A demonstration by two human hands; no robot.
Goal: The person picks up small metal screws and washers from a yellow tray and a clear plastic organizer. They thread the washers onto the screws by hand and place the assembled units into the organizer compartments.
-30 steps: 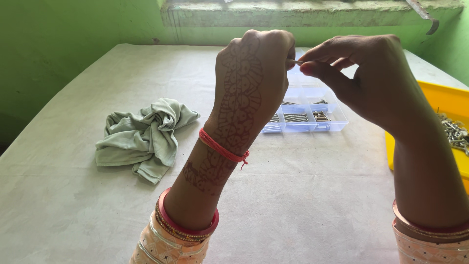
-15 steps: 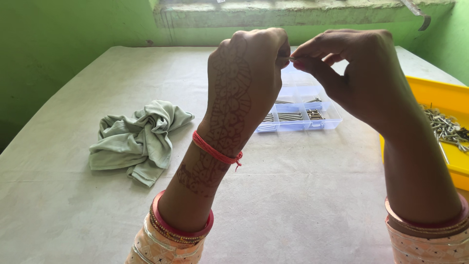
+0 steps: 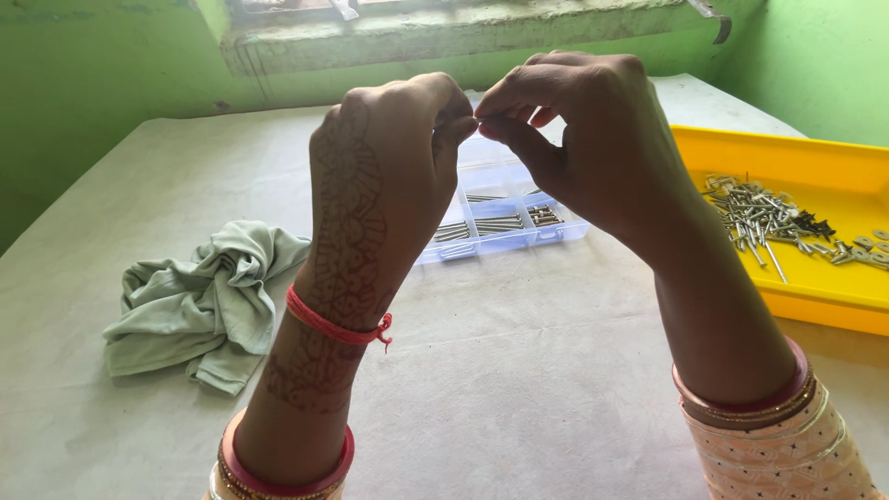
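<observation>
My left hand (image 3: 384, 185) and my right hand (image 3: 593, 148) are raised above the table with their fingertips pressed together. Between them they pinch a small thin metal piece (image 3: 475, 118), mostly hidden by the fingers, so I cannot tell its kind. Behind the hands lies a clear plastic compartment box (image 3: 505, 222) with screws sorted in its sections. A yellow tray (image 3: 787, 167) at the right holds several loose screws and small dark fasteners (image 3: 769, 218).
A crumpled pale green cloth (image 3: 199, 301) lies on the white table cover (image 3: 519, 389) at the left. A concrete window ledge (image 3: 444, 28) and green walls stand behind the table's far edge.
The view has shifted to the right, so the yellow tray shows more and the cloth sits further left. Both hands stay joined at the fingertips and have dropped slightly lower.
</observation>
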